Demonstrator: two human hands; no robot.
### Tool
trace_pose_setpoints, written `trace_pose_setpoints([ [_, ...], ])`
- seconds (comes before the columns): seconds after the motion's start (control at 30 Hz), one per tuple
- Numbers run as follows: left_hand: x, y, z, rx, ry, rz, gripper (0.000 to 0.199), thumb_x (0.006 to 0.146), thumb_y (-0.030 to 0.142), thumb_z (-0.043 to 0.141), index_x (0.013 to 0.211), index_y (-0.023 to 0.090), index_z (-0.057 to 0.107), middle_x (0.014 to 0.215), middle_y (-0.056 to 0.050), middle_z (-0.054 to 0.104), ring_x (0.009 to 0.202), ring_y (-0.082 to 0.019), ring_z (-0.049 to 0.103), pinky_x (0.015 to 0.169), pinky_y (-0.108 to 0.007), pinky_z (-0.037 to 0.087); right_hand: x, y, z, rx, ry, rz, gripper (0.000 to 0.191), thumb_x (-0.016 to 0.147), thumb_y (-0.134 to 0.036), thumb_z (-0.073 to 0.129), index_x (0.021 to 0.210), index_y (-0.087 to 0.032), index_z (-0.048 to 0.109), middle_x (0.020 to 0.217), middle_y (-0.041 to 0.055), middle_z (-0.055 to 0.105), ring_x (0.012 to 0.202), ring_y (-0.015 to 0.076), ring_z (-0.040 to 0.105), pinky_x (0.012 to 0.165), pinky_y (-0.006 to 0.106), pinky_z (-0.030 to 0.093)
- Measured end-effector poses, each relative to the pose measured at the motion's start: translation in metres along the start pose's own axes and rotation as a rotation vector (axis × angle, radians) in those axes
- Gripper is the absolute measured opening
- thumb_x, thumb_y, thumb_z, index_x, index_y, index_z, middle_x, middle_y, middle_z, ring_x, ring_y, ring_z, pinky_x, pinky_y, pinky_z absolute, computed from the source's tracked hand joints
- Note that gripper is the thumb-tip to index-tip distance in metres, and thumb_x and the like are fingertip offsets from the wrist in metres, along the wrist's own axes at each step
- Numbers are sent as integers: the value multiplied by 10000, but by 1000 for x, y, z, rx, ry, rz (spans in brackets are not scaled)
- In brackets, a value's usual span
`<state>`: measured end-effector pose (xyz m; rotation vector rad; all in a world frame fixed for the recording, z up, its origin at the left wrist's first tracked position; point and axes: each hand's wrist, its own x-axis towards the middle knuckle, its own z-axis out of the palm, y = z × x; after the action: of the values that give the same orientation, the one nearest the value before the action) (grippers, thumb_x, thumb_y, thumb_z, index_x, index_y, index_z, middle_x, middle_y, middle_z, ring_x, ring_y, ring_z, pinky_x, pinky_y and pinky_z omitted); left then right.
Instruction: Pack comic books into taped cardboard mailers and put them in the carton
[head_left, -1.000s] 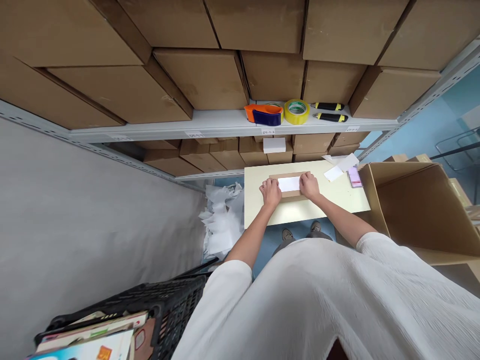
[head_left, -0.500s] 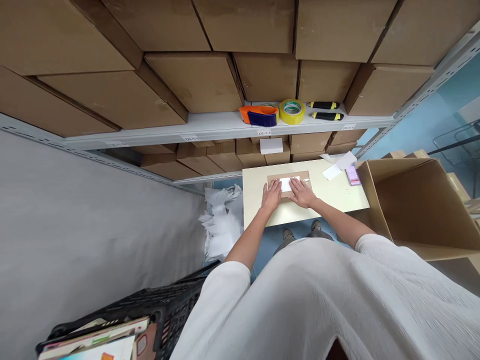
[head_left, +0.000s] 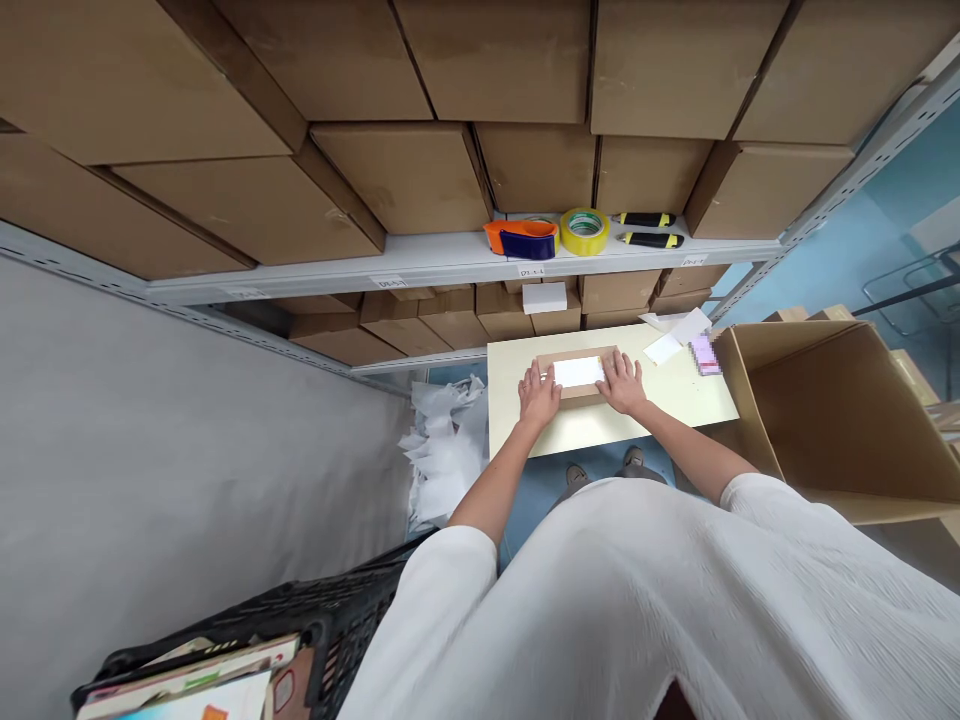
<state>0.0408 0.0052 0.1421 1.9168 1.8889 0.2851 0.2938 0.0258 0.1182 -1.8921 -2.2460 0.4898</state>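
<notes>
A small cardboard box (head_left: 583,396) lies flat on the cream table (head_left: 510,440), with a white label (head_left: 577,372) on its top. My left hand (head_left: 538,398) rests at the box's left end, its fingers flat and apart near the label's left edge. At the opposite end, my right hand (head_left: 622,382) lies with spread fingers on the box, just by the label's right edge. Neither hand grips anything. Between them most of the label shows.
Above the table, a shelf holds an orange-and-blue tape dispenser (head_left: 523,240), a yellow tape roll (head_left: 584,231) and two cutters (head_left: 651,240). White papers (head_left: 664,348) lie right of the box. A large open carton (head_left: 847,400) stands at right, a black crate (head_left: 352,610) at lower left.
My hands have moved apart across the box top, left hand leftward and right hand rightward, uncovering more of the label. The view has shifted slightly.
</notes>
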Motion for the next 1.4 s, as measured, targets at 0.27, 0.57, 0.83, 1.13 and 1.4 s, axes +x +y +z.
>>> trace_pose_setpoints([
  [0.27,-2,-1,-4,-105,54,-101,644,1008,261,527,1643,186,451,1530,-209,569,1408,-357,573,1199,-476,461,-5,4,-10,124,35,144,674,1051,-413,427,1660,-127,407,1583,263,538,1356,442,544,1142,619,460],
  [0.57,5,12,-10,-179,112,-161,598,984,249,561,1578,224,504,1560,-182,544,1453,-353,528,1224,-489,426,0,5,-9,194,104,135,572,1014,-361,500,1553,-173,534,1521,220,578,1298,409,565,1148,585,472],
  [0.83,9,28,-19,-176,124,-189,559,993,268,566,1551,270,526,1615,-154,503,1478,-365,492,1214,-516,421,-11,6,-15,247,125,146,546,1019,-366,488,1527,-183,566,1525,205,576,1350,405,551,1165,578,471],
  [1.13,30,88,-20,-212,104,-43,563,989,254,569,1549,278,525,1641,-129,500,1480,-362,494,1222,-511,427,-28,49,-56,308,280,227,531,1024,-337,450,1500,-153,598,1500,214,604,1363,404,534,1187,589,442],
  [1.4,48,176,12,-356,117,118,548,950,211,593,1493,281,564,1634,-115,533,1511,-366,479,1253,-553,412,-59,129,-92,303,496,280,467,1030,-330,461,1435,-181,639,1417,193,644,1327,370,549,1184,567,444],
])
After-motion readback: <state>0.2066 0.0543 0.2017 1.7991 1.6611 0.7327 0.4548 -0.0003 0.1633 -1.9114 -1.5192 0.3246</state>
